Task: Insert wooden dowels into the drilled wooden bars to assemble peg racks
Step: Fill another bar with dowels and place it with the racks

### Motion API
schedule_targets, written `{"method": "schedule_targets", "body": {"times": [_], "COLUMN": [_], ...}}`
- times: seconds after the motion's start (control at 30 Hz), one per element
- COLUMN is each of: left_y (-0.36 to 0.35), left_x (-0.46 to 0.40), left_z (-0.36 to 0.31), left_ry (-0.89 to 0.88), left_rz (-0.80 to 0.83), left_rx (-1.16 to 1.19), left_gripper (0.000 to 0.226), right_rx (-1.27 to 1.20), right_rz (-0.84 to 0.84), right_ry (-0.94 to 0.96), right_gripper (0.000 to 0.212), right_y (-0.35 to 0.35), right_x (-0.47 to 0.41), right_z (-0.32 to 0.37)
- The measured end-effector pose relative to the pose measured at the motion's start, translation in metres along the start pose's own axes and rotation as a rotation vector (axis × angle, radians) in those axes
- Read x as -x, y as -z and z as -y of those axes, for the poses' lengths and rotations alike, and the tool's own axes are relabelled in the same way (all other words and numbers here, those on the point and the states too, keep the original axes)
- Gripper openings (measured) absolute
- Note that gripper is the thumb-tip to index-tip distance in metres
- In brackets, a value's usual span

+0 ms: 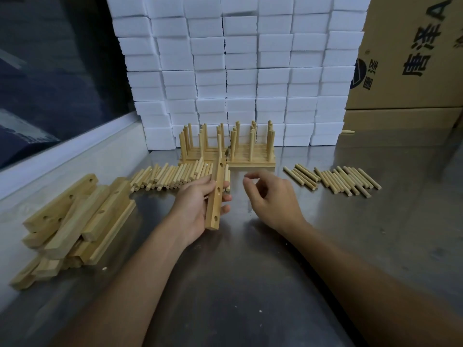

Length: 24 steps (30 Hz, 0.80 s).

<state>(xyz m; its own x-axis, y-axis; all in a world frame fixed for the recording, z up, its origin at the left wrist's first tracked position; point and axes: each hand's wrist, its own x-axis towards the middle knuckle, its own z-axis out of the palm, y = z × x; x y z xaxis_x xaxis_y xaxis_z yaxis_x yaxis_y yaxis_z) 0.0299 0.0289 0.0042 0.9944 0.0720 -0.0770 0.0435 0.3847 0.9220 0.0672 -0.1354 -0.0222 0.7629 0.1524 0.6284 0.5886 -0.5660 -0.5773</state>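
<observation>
My left hand [198,206] grips a drilled wooden bar [216,199] at the table's middle, its row of holes facing right and its far end tilted away from me. Beside it, my right hand [271,196] hovers with loosely curled fingers and holds nothing. A row of loose dowels [175,177] lies just beyond the left hand. A second spread of dowels [343,180] lies to the right. Finished peg racks [230,149] stand side by side at the back, pegs upright.
A heap of drilled bars [72,221] lies at the left on the steel table [250,271]. A wall of white boxes [238,71] rises behind the racks. Cardboard cartons [411,58] stand at the back right. A window ledge [62,151] borders the left side.
</observation>
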Motion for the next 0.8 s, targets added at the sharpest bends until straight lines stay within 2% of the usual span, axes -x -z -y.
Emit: {"method": "schedule_targets", "body": {"times": [0.23, 0.4, 0.6, 0.8], "left_y": [-0.001, 0.001, 0.003, 0.005], "left_x": [-0.003, -0.006, -0.008, -0.008], "left_z": [0.007, 0.009, 0.008, 0.009], "left_ry": [0.041, 0.081, 0.07, 0.084], "left_rz": [0.067, 0.064, 0.005, 0.022], "left_rx": [-0.004, 0.037, 0.059, 0.075], "left_gripper": [0.034, 0.032, 0.024, 0.03], "right_rx": [0.065, 0.074, 0.038, -0.108], "right_rz": [0.059, 0.06, -0.083, -0.148], "right_ry": [0.1, 0.08, -0.162, -0.441], "right_gripper": [0.022, 0.02, 0.015, 0.018], "right_y": [-0.002, -0.003, -0.002, 0.006], "right_x": [0.001, -0.001, -0.008, -0.015], "right_z": [0.001, -0.001, -0.013, -0.029]}}
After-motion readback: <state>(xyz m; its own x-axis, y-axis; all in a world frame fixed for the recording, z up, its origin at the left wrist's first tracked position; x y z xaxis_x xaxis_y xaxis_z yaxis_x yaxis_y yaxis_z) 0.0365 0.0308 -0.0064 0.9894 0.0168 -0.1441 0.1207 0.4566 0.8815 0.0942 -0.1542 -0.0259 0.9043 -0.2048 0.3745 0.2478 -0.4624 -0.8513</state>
